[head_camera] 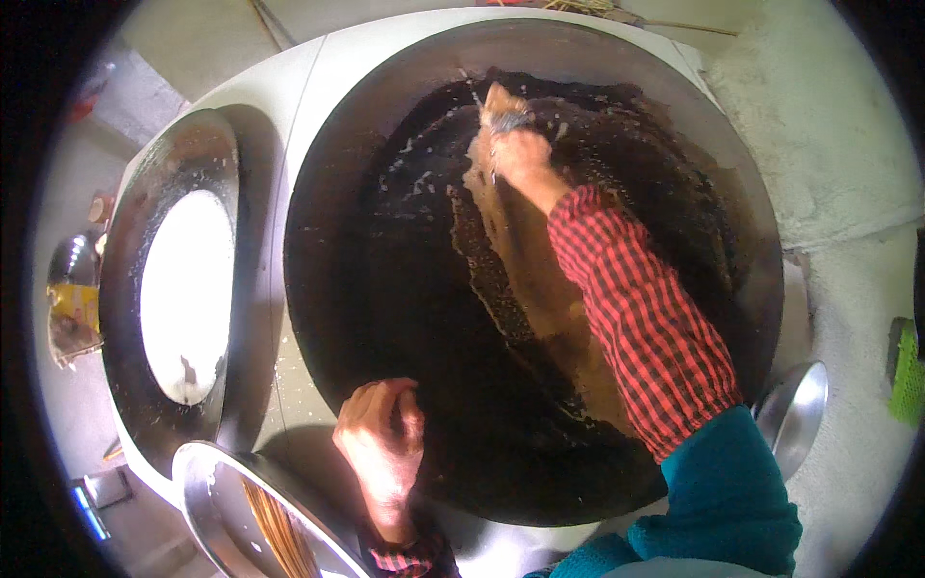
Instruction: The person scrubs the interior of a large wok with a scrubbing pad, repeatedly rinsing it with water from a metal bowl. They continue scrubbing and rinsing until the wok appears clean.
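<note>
A large dark wok is set into a white tiled counter, with wet brown streaks and pale bits across its inside. My right hand is at the far part of the wok, gripping a small tan tool with a grey band. Its exact kind is unclear, perhaps a brush or scraper. Over the near left rim is my left hand, its fingers curled. Whether those fingers grip the rim is hidden.
Left of the wok stands a second dark pan with bright white contents. At the lower left, a metal basin holds a bundle of thin sticks. A metal bowl is at the right, near a green mesh item.
</note>
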A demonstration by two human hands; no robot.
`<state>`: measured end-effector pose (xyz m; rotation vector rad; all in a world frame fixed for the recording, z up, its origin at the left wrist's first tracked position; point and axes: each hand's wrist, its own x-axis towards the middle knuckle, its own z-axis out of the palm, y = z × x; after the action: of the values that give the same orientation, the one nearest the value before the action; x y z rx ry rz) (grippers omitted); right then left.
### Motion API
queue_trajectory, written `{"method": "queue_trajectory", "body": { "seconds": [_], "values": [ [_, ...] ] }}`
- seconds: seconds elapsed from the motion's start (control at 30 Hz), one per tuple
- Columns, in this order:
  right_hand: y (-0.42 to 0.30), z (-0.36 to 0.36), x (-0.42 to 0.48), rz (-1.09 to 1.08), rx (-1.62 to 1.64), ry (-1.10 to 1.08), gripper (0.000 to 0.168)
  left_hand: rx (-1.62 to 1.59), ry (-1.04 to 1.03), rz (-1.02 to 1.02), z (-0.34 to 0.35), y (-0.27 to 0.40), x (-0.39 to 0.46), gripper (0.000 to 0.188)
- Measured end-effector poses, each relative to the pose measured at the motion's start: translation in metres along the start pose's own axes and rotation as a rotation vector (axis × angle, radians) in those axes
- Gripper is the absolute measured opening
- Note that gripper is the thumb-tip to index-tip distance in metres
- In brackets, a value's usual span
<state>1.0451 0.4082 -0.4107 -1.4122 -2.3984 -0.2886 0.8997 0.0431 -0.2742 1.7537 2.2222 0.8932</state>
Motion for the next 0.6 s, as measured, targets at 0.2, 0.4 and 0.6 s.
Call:
{"method": "queue_trajectory", "body": {
  "seconds": [0.2, 0.4, 0.6],
  "values": [
    [0.033, 0.001, -0.134, -0.518, -0.031, -0.096, 0.011, 0.02, 0.019, 0.041, 0.007, -0.006, 0.002, 0.004],
    [0.073, -0.198, -0.272, -0.626, -0.083, -1.12, 0.027, 0.023, 0.016, 0.028, 0.005, 0.004, 0.005, 0.005],
    [0.097, -0.087, -0.187, -0.572, -0.193, -0.464, 0.007, 0.027, 0.015, 0.017, 0.004, 0.001, 0.002, 0.004]
  ]
}}
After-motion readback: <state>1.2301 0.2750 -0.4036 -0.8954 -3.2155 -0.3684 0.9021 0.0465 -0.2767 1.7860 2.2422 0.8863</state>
